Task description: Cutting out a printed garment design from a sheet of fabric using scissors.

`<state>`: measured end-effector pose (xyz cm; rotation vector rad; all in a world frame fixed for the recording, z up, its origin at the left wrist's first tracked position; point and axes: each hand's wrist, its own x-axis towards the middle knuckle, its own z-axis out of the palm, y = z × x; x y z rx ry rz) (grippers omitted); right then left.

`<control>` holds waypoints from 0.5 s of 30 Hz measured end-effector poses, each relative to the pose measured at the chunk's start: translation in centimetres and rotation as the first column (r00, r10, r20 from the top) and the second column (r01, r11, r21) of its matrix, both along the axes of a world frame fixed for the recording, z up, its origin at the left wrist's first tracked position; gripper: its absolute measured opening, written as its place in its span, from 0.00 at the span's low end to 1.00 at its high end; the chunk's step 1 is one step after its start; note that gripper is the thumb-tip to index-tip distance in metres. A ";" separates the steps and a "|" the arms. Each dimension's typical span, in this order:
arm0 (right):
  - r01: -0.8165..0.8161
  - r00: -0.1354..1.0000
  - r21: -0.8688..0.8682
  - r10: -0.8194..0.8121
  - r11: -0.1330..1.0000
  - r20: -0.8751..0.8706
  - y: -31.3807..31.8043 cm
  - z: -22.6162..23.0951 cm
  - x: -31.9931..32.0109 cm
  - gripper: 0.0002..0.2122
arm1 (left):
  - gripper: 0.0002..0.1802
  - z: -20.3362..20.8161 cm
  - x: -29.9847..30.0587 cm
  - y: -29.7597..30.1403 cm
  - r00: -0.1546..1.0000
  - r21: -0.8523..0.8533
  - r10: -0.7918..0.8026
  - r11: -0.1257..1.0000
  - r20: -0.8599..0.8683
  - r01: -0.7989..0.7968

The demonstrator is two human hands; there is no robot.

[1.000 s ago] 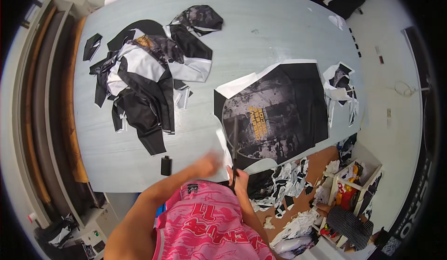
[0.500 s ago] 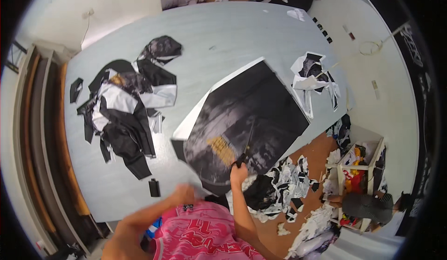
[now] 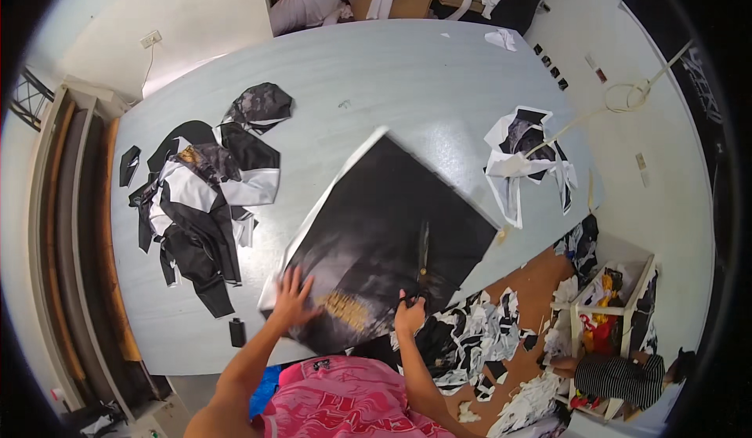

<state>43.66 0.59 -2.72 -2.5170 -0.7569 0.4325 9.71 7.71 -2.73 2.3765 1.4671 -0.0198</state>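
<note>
Left hand (image 3: 291, 302) moved forward onto black panel (image 3: 376, 219), fingers spread; right hand (image 3: 410, 315) closed around scissors (image 3: 424, 259).

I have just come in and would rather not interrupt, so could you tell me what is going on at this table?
Someone in a pink shirt is handling a dark printed cloth at a large table. The left hand is spread on the cloth near its left edge, and the right hand holds scissors over it. A heap of cloth pieces lies to the left, a smaller heap to the right, and scraps cover part of the floor.
</note>
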 end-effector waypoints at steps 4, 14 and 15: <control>-0.176 0.984 0.031 0.176 0.984 -0.001 1.2 -0.4 7.8 0.22 | 0.58 6.1 2.0 -11.2 0.930 -0.593 0.227 0.720 -0.290 -0.361; -0.568 0.823 0.231 0.544 0.790 0.165 28.4 -4.4 34.9 0.25 | 0.44 -4.5 22.8 19.8 0.993 0.062 0.098 0.993 0.063 -0.102; -0.643 0.766 0.174 0.627 0.746 0.142 33.0 -3.6 37.4 0.24 | 0.44 -6.8 24.0 23.4 0.997 0.095 0.073 0.993 0.017 -0.074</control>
